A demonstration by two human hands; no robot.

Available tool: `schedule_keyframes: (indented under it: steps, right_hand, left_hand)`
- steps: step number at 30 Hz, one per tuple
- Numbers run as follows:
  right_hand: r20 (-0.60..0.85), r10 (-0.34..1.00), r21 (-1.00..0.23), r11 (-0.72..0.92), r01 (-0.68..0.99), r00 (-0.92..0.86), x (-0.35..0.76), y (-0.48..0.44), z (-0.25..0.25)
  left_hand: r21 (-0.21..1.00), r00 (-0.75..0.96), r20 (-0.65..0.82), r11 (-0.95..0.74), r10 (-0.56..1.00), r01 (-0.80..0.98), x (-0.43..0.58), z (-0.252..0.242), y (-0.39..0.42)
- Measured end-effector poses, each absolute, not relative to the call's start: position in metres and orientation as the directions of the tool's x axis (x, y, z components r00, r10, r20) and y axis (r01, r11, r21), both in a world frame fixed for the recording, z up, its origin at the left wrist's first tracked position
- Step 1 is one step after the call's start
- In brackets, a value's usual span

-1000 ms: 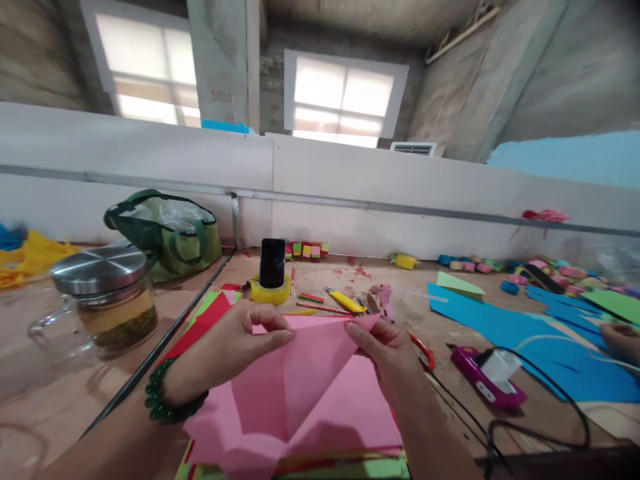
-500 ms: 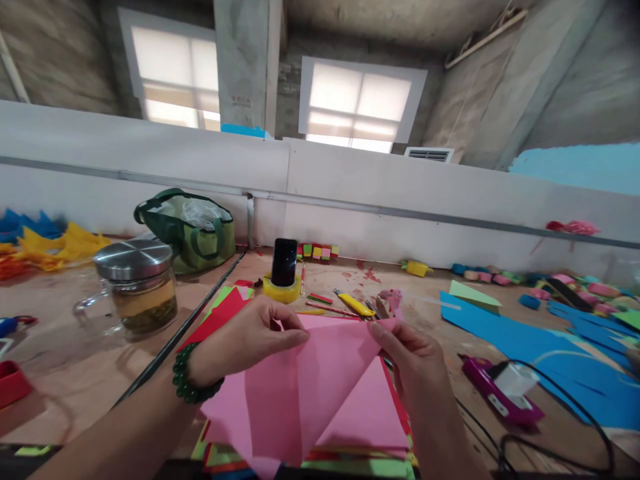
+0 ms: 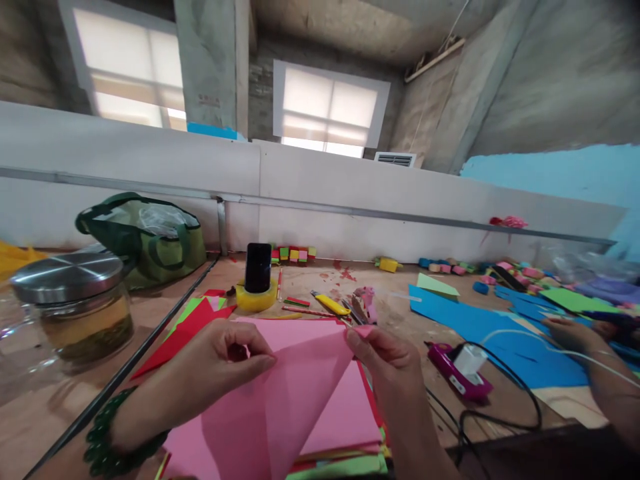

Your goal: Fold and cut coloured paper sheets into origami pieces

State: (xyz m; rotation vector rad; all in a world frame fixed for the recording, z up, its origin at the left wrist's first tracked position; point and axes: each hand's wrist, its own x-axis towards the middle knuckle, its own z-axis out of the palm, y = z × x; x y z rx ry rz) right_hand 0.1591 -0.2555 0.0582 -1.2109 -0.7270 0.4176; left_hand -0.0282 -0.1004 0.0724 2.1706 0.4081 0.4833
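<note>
A pink sheet of paper [image 3: 300, 393], folded diagonally, is lifted above a stack of coloured sheets [image 3: 345, 460] near the table's front edge. My left hand [image 3: 220, 370], with a green bead bracelet on its wrist, pinches the sheet's upper left part. My right hand [image 3: 387, 363] pinches its upper right corner between thumb and fingers. A red sheet [image 3: 187, 327] pokes out from under the pink one at the left.
A glass tea jar with a metal lid [image 3: 70, 307] and a green bag [image 3: 145, 237] stand at the left. A phone on a yellow tape roll [image 3: 257, 277], a yellow cutter [image 3: 330, 303], a pink device with cable [image 3: 457, 370] and blue paper [image 3: 480, 327] lie beyond. Another person's hand [image 3: 570, 332] works at right.
The pink sheet has been folded further into a narrower triangle, and both hands have shifted slightly left and down in view. Another person's hand has come into view at the right.
</note>
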Motion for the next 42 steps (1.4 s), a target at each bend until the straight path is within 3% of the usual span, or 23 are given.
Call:
schedule_keyframes:
  steps: [5,14,26,35,42]
  right_hand:
    - [0.253,0.627,-0.937,0.35,0.024,0.737,0.164,-0.257,0.056]
    - [0.296,0.593,-0.924,0.375,0.068,0.749,0.173,-0.257,0.046]
    - [0.276,0.591,-0.915,0.403,0.019,0.758,0.176,-0.254,0.044]
    - [0.315,0.574,-0.921,0.378,0.096,0.756,0.185,-0.254,0.034]
    - [0.177,0.743,-0.984,0.114,0.138,0.646,0.209,-0.239,0.039]
  left_hand:
    - [0.811,0.878,0.18,-0.572,0.444,0.123,-0.03,0.07,-0.1]
    - [0.839,0.886,0.141,-0.528,0.443,0.131,-0.029,0.07,-0.098]
    - [0.935,0.903,0.081,-0.346,0.423,0.078,-0.021,0.072,-0.096]
    - [0.934,0.906,0.072,-0.347,0.416,0.085,-0.019,0.07,-0.093]
    - [0.896,0.922,0.021,-0.417,0.388,0.155,-0.008,0.068,-0.07]
